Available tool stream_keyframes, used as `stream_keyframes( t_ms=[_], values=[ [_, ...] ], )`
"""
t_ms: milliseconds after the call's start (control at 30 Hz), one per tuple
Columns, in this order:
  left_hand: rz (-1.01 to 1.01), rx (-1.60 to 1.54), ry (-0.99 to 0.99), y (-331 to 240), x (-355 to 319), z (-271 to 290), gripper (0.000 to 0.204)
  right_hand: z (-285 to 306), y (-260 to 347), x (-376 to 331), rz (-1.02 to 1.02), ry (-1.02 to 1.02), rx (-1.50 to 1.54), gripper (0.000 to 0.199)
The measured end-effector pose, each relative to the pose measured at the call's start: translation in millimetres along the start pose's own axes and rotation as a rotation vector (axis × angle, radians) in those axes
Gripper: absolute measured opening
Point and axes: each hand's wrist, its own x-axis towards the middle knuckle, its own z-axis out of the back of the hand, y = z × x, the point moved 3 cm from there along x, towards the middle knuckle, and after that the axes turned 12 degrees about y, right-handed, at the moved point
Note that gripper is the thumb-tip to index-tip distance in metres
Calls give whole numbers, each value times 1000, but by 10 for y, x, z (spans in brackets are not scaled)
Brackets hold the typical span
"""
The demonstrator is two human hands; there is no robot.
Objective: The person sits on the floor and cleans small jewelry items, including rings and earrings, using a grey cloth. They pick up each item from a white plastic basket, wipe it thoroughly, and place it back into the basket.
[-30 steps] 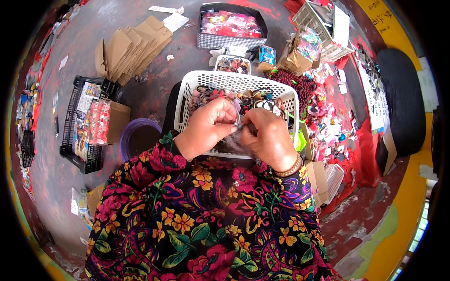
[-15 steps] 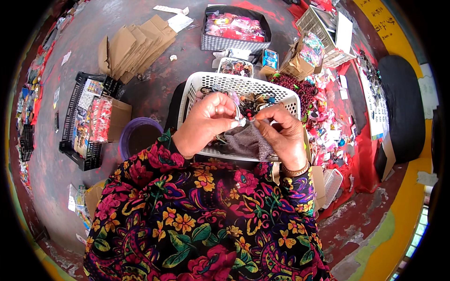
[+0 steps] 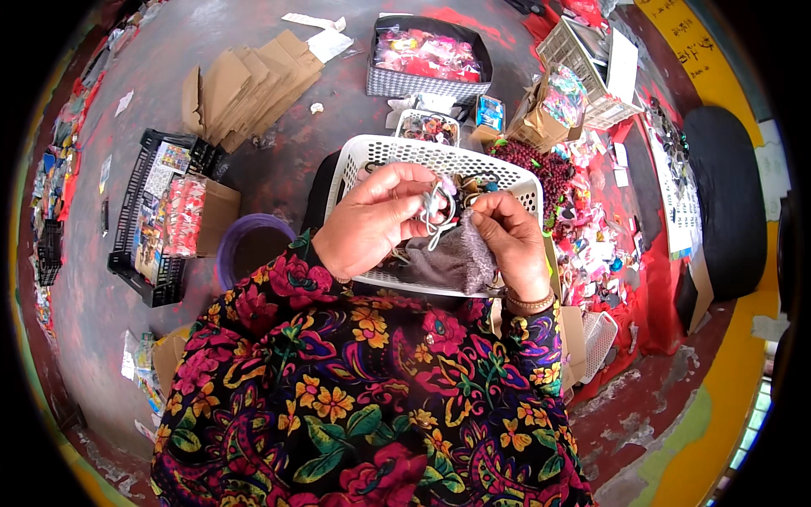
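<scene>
My left hand (image 3: 376, 221) pinches a small pale hair-accessory piece (image 3: 436, 203) with a thin cord above a white plastic basket (image 3: 390, 154). My right hand (image 3: 513, 243) grips a fuzzy grey-purple cloth pouch (image 3: 452, 258) just below that piece. The two hands are close together over the basket, which holds several small colourful trinkets. My flowered sleeves fill the lower part of the view.
A black crate (image 3: 144, 224) of packaged goods and a cardboard box (image 3: 198, 213) stand at left, next to a purple tub (image 3: 245, 245). Flattened cartons (image 3: 245, 84) lie at the back. A grey basket (image 3: 427, 55) of red packets and piles of beads (image 3: 549, 169) sit at right.
My hands have parted slightly. The right hand has slid down onto the pouch, and the left hand has lifted the small pale piece clear above it.
</scene>
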Motion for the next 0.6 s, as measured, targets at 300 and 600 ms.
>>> stream_keyframes(
  t_ms=[300,600],
  values=[
    [43,-396,-50,55,15,177,23,97,-128,44,-36,-166,516,7],
    [17,-272,-100,59,-3,132,21,224,-91,-32,-61,-49,547,17]
  ],
)
